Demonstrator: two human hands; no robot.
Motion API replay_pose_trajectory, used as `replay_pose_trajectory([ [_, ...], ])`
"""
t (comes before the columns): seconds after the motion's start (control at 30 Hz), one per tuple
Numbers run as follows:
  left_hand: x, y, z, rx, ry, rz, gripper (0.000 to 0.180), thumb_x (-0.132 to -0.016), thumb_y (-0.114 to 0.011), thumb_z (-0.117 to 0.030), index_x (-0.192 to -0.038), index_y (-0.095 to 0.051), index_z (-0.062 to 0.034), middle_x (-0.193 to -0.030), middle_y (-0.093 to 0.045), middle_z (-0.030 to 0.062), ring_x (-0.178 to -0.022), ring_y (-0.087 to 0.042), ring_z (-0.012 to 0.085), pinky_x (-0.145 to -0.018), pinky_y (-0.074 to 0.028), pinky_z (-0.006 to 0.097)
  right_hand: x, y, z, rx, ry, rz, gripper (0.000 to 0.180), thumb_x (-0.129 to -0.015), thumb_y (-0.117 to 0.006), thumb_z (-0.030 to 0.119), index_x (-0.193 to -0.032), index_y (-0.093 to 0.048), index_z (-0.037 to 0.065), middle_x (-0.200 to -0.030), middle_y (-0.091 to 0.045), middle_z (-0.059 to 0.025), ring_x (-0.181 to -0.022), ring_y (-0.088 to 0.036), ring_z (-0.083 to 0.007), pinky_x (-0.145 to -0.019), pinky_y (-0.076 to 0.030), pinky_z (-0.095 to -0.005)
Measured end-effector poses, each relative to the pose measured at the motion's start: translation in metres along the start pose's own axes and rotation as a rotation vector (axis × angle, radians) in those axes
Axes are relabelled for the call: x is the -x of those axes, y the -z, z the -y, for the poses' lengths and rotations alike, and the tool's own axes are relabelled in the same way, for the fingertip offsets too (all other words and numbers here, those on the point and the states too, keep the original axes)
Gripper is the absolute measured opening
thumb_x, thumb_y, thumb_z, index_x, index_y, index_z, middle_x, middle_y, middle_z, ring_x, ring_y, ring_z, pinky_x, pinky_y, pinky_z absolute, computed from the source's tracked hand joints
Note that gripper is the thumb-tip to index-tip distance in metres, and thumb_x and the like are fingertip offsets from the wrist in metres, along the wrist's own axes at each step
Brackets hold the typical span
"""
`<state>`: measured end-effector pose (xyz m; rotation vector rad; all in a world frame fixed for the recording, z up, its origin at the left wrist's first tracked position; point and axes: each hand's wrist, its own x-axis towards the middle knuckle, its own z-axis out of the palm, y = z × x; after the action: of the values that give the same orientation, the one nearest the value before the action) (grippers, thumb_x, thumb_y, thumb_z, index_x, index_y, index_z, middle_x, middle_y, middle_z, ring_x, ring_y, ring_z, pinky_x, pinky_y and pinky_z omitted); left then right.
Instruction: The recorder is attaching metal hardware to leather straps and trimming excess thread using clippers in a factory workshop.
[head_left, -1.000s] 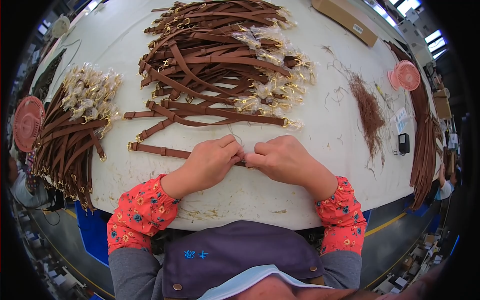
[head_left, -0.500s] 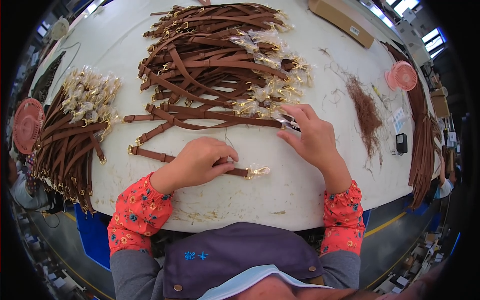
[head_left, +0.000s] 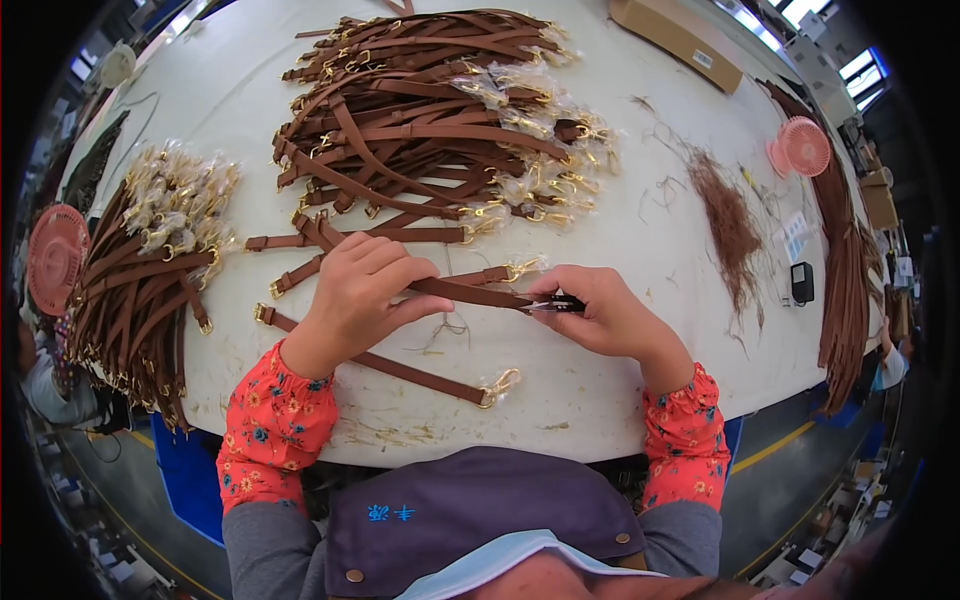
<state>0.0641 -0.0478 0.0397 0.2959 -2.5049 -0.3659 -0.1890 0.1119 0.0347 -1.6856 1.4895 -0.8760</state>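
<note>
My left hand [head_left: 368,288] is closed around a brown leather strap [head_left: 470,293], thumb along its near edge. The strap's plain end reaches toward my right hand [head_left: 608,312], which grips small black-handled thread snips [head_left: 560,303]. Their silver blades touch or nearly touch the strap's tip; I cannot tell whether they are cutting. Nearer to me, a second strap [head_left: 425,380] lies slanted on the table, with a gold snap hook [head_left: 499,388] in clear plastic at its end. Just behind the held strap is another gold snap hook [head_left: 524,268] on a strap.
A large heap of brown straps [head_left: 400,130] with wrapped gold hooks covers the back middle. Another pile [head_left: 130,300] lies at left beside a pink fan [head_left: 57,255]. At right are thread scraps [head_left: 727,220], a second pink fan [head_left: 800,147], a black adapter [head_left: 802,284] and hanging straps [head_left: 840,270].
My left hand has left the near strap and taken hold of another one, moving up and slightly left. My right hand has come down toward me with the snips, beside that strap's end.
</note>
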Motion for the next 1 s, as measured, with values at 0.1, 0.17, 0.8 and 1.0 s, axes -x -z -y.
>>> replay_pose_trajectory([
  [0.1,0.000,0.013,-0.004,-0.137,-0.064,-0.080,0.025,-0.076,-0.082,-0.026,-0.079,-0.063,-0.0111,-0.066,-0.054,-0.0013,-0.061,-0.054,0.0194,-0.057,-0.039,0.034,-0.003,-0.008,0.000,-0.047,0.011,0.016,0.021,-0.084,-0.068,0.007,-0.105,-0.065,0.009,-0.092,-0.068,-0.0076,-0.074,-0.064,-0.0282,-0.066,-0.051,-0.0335],
  [0.17,0.000,0.023,-0.012,-0.152,-0.041,0.001,0.024,-0.077,-0.081,-0.026,-0.078,-0.063,-0.0109,-0.064,-0.053,-0.0016,-0.059,-0.053,0.0196,-0.056,-0.039,0.034,-0.003,-0.014,-0.004,0.019,0.042,0.034,0.022,-0.084,-0.069,0.009,-0.106,-0.065,0.010,-0.092,-0.068,-0.0068,-0.074,-0.064,-0.0276,-0.066,-0.051,-0.0341],
  [0.8,0.009,-0.040,-0.033,0.337,0.147,0.282,0.028,-0.082,-0.073,-0.013,-0.109,-0.066,-0.0089,-0.089,-0.059,0.0075,-0.085,-0.060,0.0282,-0.079,-0.048,0.040,-0.001,-0.006,0.006,0.250,0.009,-0.002,0.026,-0.088,-0.069,0.027,-0.109,-0.066,0.011,-0.093,-0.070,-0.0082,-0.078,-0.068,-0.0252,-0.066,-0.053,-0.0344],
  [1.0,0.004,-0.044,-0.023,0.501,0.257,0.383,0.023,-0.083,-0.072,-0.011,-0.106,-0.070,-0.0128,-0.082,-0.060,0.0073,-0.075,-0.061,0.0268,-0.069,-0.048,0.037,0.000,-0.008,0.010,0.295,0.089,-0.006,0.019,-0.089,-0.069,0.029,-0.101,-0.068,0.014,-0.081,-0.067,-0.0051,-0.068,-0.065,-0.0249,-0.060,-0.051,-0.0339],
])
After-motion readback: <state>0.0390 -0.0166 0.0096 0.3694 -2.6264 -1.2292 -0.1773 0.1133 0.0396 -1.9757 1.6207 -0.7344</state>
